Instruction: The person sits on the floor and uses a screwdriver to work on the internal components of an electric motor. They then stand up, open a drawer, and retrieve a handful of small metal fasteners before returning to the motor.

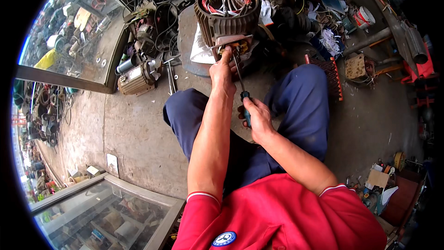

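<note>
A finned metal motor housing (pixel 222 21), with red, white and grey wires standing up inside, sits upright above a white cloth (pixel 201 53) on a grey round-edged stand (pixel 187 46). On its near side is an open terminal box with a yellowish terminal block (pixel 240 46). My left hand (pixel 222 69) grips at this block, thumb up, its other fingers partly hidden. My right hand (pixel 256 115) is closed around the handle of a screwdriver (pixel 245 102), whose long shaft points up into the terminal box beside my left thumb. Its tip is too small to make out.
My bent knees flank the work. A smaller motor (pixel 134 81) and metal bars (pixel 171 79) lie left. Glass-framed cases (pixel 111 213) stand at the left. Tangled cables and parts crowd behind. A red finned piece (pixel 323 76), a pipe (pixel 365 41) and a rusty block (pixel 356 67) are at the right.
</note>
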A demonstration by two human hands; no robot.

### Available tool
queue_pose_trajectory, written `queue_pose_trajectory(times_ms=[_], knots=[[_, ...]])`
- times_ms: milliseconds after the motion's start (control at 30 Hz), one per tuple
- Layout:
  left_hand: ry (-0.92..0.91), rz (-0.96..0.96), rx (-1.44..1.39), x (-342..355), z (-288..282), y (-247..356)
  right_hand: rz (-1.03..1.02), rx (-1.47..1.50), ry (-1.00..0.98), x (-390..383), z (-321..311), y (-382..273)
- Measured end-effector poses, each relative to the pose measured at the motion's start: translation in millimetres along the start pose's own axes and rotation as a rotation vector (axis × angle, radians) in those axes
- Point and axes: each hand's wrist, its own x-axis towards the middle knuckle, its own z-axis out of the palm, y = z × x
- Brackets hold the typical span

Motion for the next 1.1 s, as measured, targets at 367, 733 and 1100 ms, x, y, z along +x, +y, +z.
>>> queue_pose_trajectory(times_ms=[367, 733, 1100], knots=[[-0.007, 0.017, 0.063, 0.5, -5.1, -1.9, 0.405, 0.617, -0.369, 11.0, -13.5, -9.3], [-0.112, -0.056, 0.138, -16.8, -16.6, -8.9, 0.318, 0.574, -0.313, 10.8, -10.0, -2.3], [-0.188, -0.060, 0.172, -22.3, -14.4, -13.2, -0.085, -0.068, 0.059, -3.8, 6.1, -4.5]])
